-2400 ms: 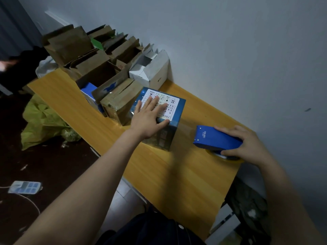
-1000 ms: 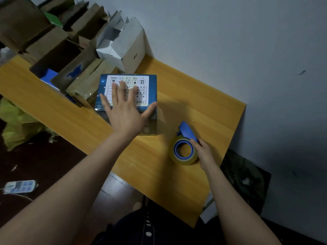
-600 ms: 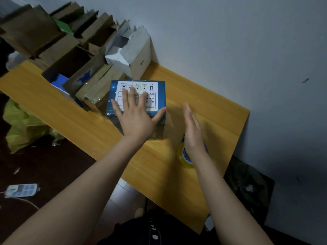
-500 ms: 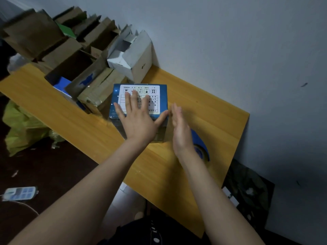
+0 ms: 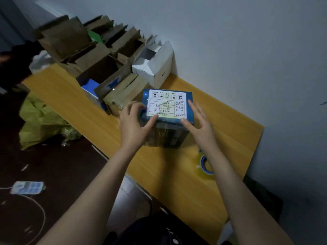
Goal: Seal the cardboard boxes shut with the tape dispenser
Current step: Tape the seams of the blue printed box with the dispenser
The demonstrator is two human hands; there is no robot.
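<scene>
A blue box (image 5: 167, 105) with a white printed label on top stands in the middle of the yellow wooden table (image 5: 67, 98). My left hand (image 5: 133, 121) grips its near left corner, fingers curled over the left edge and thumb on the top. At the box's right side is my right hand (image 5: 198, 121), fingers straight, its thumb touching the near right corner. The tape dispenser (image 5: 203, 164), a blue frame with a roll of clear tape, lies on the table by the near edge, partly hidden behind my right forearm.
A closed brown box (image 5: 123, 93) sits just left of the blue box. Behind it stand several open brown cartons (image 5: 99, 68) and a white open box (image 5: 155, 68) against the wall. A yellow-green bag (image 5: 39, 119) and a power strip (image 5: 26, 187) lie on the floor.
My right hand let go of the tape dispenser and moved to the box's right side. My left hand slid from flat on the lid to gripping the left corner.
</scene>
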